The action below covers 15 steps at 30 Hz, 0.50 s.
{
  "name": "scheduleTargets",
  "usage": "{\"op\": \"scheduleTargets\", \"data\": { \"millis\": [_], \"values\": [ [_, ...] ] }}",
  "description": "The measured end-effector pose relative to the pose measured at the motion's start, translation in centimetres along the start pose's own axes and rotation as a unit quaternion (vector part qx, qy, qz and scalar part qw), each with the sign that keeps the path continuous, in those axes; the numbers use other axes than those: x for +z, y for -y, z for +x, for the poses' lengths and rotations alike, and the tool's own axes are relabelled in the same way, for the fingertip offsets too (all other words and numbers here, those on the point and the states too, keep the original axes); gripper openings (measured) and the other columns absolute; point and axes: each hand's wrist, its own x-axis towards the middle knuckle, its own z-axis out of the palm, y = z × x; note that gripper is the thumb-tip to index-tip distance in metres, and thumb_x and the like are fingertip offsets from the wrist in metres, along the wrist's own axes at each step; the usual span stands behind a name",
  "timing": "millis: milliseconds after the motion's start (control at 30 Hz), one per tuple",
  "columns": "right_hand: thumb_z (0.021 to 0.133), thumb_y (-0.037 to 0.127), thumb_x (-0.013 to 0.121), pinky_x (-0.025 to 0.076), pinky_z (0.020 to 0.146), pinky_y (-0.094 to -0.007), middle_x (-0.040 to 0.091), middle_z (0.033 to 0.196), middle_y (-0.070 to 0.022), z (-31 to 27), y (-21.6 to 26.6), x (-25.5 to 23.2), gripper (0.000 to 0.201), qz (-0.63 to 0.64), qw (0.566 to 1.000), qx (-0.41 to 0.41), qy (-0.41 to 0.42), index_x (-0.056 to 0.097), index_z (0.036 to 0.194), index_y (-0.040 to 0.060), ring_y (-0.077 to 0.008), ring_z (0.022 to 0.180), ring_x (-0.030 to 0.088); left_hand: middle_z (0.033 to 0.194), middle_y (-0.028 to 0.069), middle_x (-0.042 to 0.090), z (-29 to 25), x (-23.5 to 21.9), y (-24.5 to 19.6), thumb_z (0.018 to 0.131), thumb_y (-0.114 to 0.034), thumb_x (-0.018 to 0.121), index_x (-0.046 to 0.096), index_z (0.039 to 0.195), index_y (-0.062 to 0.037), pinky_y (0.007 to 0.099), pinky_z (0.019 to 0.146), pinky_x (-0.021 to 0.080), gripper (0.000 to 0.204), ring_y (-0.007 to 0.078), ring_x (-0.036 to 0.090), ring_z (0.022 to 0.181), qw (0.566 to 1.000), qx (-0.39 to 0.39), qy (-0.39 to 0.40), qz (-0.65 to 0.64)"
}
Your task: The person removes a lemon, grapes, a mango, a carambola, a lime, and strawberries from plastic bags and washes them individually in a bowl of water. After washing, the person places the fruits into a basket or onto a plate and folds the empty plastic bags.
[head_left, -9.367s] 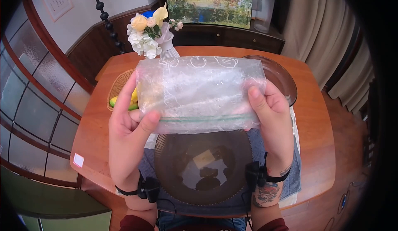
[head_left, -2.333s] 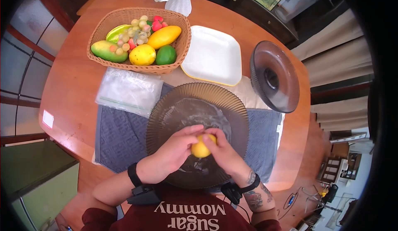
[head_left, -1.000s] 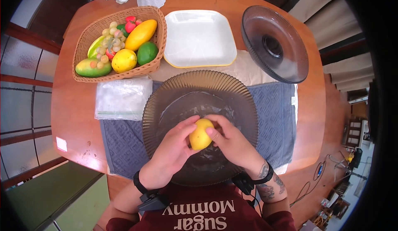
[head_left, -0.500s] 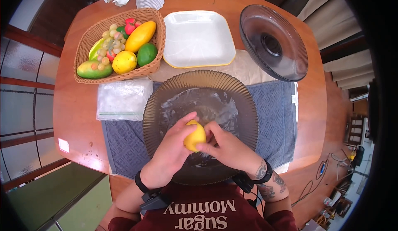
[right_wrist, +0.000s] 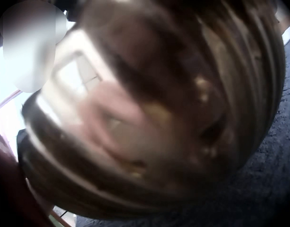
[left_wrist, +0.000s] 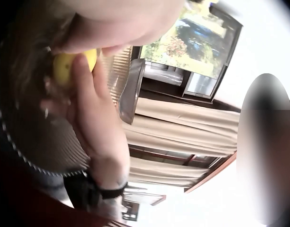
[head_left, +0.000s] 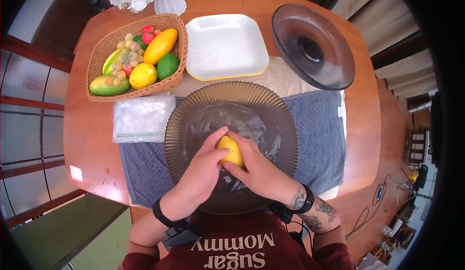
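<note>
Over the big ribbed glass bowl (head_left: pixel 181 110), both hands hold a yellow lemon (head_left: pixel 230 150) between them. My left hand (head_left: pixel 199 170) cups it from the left, with the thumb across its front. From the right, my right hand (head_left: pixel 256 170) wraps its fingers over the far side, thumb along the near side. Water glistens in the bowl beneath. In the left wrist view, the lemon (left_wrist: pixel 64 67) shows small dark specks, and the right hand's thumb lies on it. Motion blurs the right wrist view, which shows mostly the bowl's wall (right_wrist: pixel 258 71).
Left of the bowl lies a clear zip bag (head_left: pixel 144 119). Behind it stands a wicker basket (head_left: pixel 104 44) of assorted fruit. A white tray (head_left: pixel 225 47) and a tilted dark glass dish (head_left: pixel 334 56) stand farther back. A blue towel (head_left: pixel 317 139) lies under the bowl.
Earliest, both hands held up the zip bag; now it lies left of the bowl. The lemon has since turned between the hands, and the right fingers have moved up around it.
</note>
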Motion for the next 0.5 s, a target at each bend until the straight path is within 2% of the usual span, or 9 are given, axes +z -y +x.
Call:
{"op": "scheduleTargets", "data": {
  "millis": [33,100,200,233,267,300,367,433,500],
  "values": [
    [0.098,0.035,0.058,0.048,0.096,-0.045,0.05,0.122,-0.033,-0.3,0.1,0.0,0.068,-0.001,1.0,-0.002,0.001,0.026,0.143,-0.0049,-0.0471,0.113,0.057,0.137,0.0072,0.05,-0.2,0.1,-0.5,0.098,-0.012,0.049,0.043,0.143,-0.0042,0.0349,0.108,0.037,0.046,0.0202,0.045,0.131,0.995,0.035,-0.005,0.093],
    [0.094,0.041,0.061,0.052,0.086,-0.0491,0.058,0.113,-0.0367,-0.6,1.3,-0.2,0.069,-0.001,0.986,0.169,-0.006,0.032,0.134,-0.0066,-0.0486,0.101,0.063,0.137,0.0072,0.05,0.0,0.6,-2.8,0.096,-0.009,0.049,0.044,0.141,-0.0042,0.035,0.107,0.037,0.046,0.0209,0.047,0.129,0.991,0.029,-0.021,0.129],
    [0.092,0.047,0.061,0.054,0.076,-0.0518,0.062,0.105,-0.0377,0.0,2.6,-0.9,0.065,-0.098,0.965,0.241,0.046,0.037,0.123,-0.0055,-0.0486,0.091,0.066,0.135,0.0072,0.052,1.0,-0.1,-3.7,0.094,-0.007,0.05,0.048,0.137,-0.0035,0.0356,0.104,0.04,0.043,0.0225,0.051,0.125,0.97,0.052,-0.035,0.237],
    [0.092,0.047,0.061,0.054,0.076,-0.0518,0.062,0.105,-0.0377,0.1,2.8,-0.8,0.065,-0.099,0.964,0.241,0.047,0.037,0.123,-0.0055,-0.0486,0.091,0.066,0.134,0.0072,0.053,1.7,-0.8,-3.2,0.094,-0.008,0.05,0.049,0.135,-0.0029,0.036,0.102,0.042,0.041,0.0234,0.053,0.122,0.948,0.081,-0.03,0.306],
    [0.093,0.047,0.059,0.054,0.074,-0.0518,0.063,0.104,-0.0365,0.1,2.8,-0.7,0.061,-0.116,0.964,0.234,0.049,0.038,0.12,-0.0037,-0.0485,0.09,0.066,0.128,0.0123,0.057,2.2,-1.3,-2.7,0.098,-0.013,0.049,0.052,0.129,-0.0019,0.0386,0.096,0.046,0.033,0.0284,0.059,0.114,0.874,0.164,0.012,0.458],
    [0.094,0.048,0.058,0.054,0.072,-0.0517,0.063,0.103,-0.0353,0.0,2.7,-0.6,0.058,-0.133,0.963,0.229,0.051,0.039,0.116,-0.0019,-0.0484,0.088,0.066,0.128,0.0123,0.057,2.0,-1.6,-2.1,0.098,-0.013,0.049,0.052,0.129,-0.0019,0.0386,0.096,0.046,0.033,0.0284,0.059,0.114,0.874,0.165,0.013,0.458],
    [0.095,0.046,0.058,0.054,0.075,-0.0514,0.061,0.107,-0.0356,-0.2,2.4,-0.7,0.058,-0.11,0.97,0.212,0.046,0.038,0.12,-0.0027,-0.0487,0.092,0.065,0.119,0.0189,0.06,1.2,-1.5,-1.7,0.101,-0.019,0.049,0.053,0.126,-0.0017,0.04,0.092,0.048,0.031,0.034,0.06,0.11,0.71,0.213,0.089,0.665],
    [0.095,0.044,0.058,0.054,0.078,-0.0512,0.059,0.111,-0.0359,-0.7,1.6,-0.4,0.059,-0.085,0.976,0.197,0.041,0.037,0.124,-0.0036,-0.0491,0.096,0.064,0.111,0.0215,0.062,0.6,-0.5,-1.9,0.102,-0.024,0.047,0.053,0.124,-0.0021,0.0424,0.086,0.049,0.032,0.0394,0.062,0.098,0.705,0.232,0.071,0.667],
    [0.096,0.035,0.06,0.052,0.087,-0.0492,0.052,0.123,-0.0348,-1.1,0.4,0.3,0.067,-0.06,0.991,0.084,-0.08,0.028,0.139,-0.0052,-0.0491,0.106,0.059,0.105,0.0204,0.067,-0.2,0.9,-3.2,0.103,-0.029,0.046,0.049,0.128,-0.0015,0.0427,0.08,0.052,0.037,0.0403,0.065,0.086,0.722,0.05,0.042,0.689]
  ]
}}
